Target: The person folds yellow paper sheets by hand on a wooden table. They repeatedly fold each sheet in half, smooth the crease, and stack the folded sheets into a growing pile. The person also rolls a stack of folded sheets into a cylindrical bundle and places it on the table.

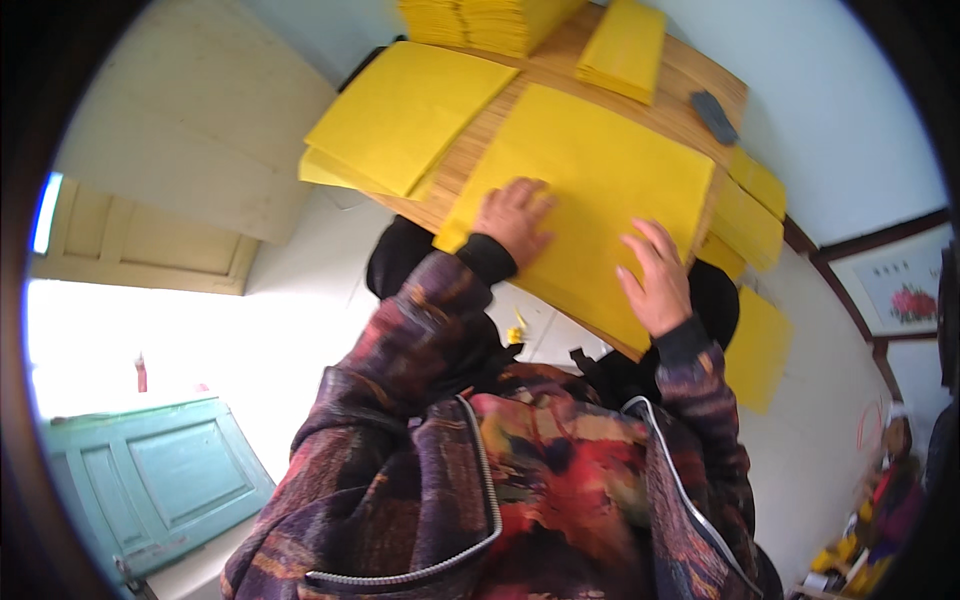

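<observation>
A large yellow sheet of paper (600, 165) lies flat on the wooden table (465, 165), its near edge reaching over the table's front. My left hand (514, 218) rests on the sheet's left part with the fingers spread. Over its right part is my right hand (655, 277), fingers apart and holding nothing; whether it presses on the paper I cannot tell. To the left, a pile of yellow sheets (410, 110) overhangs the table edge.
Thick stacks of folded yellow paper (490, 25) and a narrower yellow stack (625, 50) stand at the back. A dark grey block (713, 116) lies at the far right corner. More yellow paper (757, 345) is low on the right. A green door (165, 470) is at lower left.
</observation>
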### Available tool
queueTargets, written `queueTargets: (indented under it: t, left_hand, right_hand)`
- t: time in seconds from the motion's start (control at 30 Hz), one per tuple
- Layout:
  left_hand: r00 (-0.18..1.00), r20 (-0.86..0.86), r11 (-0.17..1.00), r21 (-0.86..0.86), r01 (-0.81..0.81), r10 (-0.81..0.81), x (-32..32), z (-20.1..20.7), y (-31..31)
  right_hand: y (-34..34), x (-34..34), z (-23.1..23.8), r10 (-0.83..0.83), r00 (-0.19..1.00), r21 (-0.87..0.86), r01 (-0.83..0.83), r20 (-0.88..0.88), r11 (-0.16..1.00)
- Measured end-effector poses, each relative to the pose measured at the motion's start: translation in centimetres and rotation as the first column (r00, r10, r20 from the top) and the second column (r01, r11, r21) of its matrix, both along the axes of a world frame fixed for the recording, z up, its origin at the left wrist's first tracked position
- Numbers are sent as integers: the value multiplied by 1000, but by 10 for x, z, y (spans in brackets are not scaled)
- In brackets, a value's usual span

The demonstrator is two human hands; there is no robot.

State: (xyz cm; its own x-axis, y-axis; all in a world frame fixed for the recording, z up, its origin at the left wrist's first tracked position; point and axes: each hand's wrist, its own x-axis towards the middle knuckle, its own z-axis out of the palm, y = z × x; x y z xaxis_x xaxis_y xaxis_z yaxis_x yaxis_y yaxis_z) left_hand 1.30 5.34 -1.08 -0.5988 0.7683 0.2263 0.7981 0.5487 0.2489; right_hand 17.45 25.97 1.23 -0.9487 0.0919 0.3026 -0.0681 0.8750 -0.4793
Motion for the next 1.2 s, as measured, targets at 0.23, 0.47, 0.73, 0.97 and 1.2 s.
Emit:
queueTargets:
  t: [0.23, 0.47, 0.73, 0.97, 1.2]
  left_hand:
    - [997, 55, 997, -45, 58, -56, 49, -7, -20]
    - [996, 89, 987, -157, 34, -20, 39, 0, -27]
    - [988, 119, 971, -209, 120, -96, 11, 20, -62]
    - [981, 66, 957, -216, 194, -184, -8, 25, -79]
    - [968, 14, 953, -170, 251, -252, -26, 16, -83]
  right_hand:
    - [-18, 12, 4, -13, 992, 84, 3, 128, 996]
    - [-16, 17, -1, -31, 997, 77, 26, 65, 997]
    - [-2, 29, -1, -41, 998, -134, 48, 56, 990]
    - [1, 53, 7, -85, 992, -12, 86, 90, 996]
    - [-20, 69, 11, -90, 978, 51, 82, 189, 995]
